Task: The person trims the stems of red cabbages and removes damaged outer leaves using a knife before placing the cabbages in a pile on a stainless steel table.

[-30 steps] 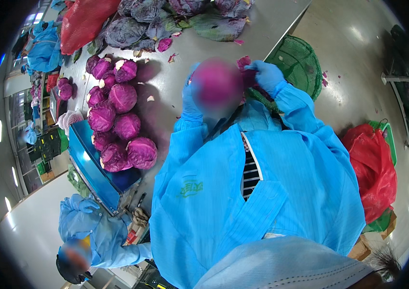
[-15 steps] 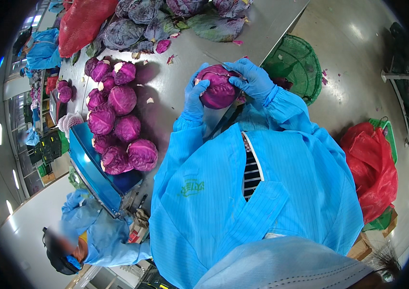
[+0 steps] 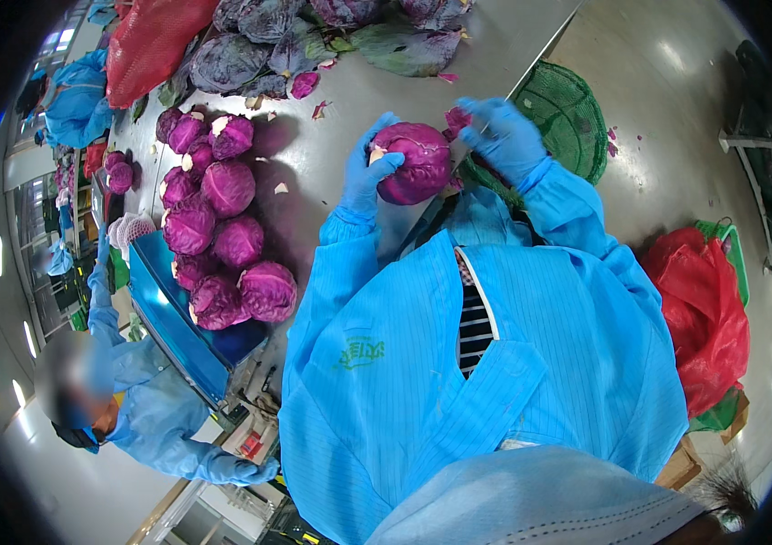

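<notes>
Right hand (image 3: 506,138), grip unclear, has drawn off the smooth, round cabbage (image 3: 417,165) clasped in the left hand (image 3: 366,177).

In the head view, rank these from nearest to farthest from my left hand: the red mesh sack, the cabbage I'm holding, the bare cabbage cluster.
1. Held cabbage: in the left hand.
2. Cabbage cluster: left of it.
3. Red mesh sack: upper left, beyond the cluster.

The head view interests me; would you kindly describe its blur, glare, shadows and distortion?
Head view: edges bend toward the rim; the right hand looks smeared, the cabbage in the left hand crisper; a co-worker's head is blurred; glare spots the floor; shadows darken the table beside the grouped cabbages.
</notes>
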A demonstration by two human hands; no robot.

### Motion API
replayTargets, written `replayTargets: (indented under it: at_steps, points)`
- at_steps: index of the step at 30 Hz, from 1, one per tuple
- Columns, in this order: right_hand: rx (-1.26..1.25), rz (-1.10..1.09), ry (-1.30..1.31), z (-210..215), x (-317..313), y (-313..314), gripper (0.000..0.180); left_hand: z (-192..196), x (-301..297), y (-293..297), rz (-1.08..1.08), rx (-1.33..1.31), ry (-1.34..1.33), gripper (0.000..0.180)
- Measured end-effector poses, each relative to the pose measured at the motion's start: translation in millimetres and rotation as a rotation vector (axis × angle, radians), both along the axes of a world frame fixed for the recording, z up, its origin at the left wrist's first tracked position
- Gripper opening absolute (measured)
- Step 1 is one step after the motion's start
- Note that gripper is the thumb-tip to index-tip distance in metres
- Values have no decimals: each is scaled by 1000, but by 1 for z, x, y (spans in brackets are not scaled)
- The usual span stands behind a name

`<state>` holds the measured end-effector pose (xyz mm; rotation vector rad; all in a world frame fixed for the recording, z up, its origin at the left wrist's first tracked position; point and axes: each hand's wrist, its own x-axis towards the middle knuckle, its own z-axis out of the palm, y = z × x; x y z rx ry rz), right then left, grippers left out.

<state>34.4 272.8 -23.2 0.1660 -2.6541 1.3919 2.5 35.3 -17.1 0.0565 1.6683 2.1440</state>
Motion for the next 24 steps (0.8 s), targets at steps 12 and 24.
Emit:
replayTargets:
  at_steps: [12,24]
  points:
    - [406,289,-96,27,-5,-19,38,-2,-7,12,-107,-203,103,72]
    - [220,-375,-146,-42,-50,33,20,-1,-7,-6,-214,-12,293,83]
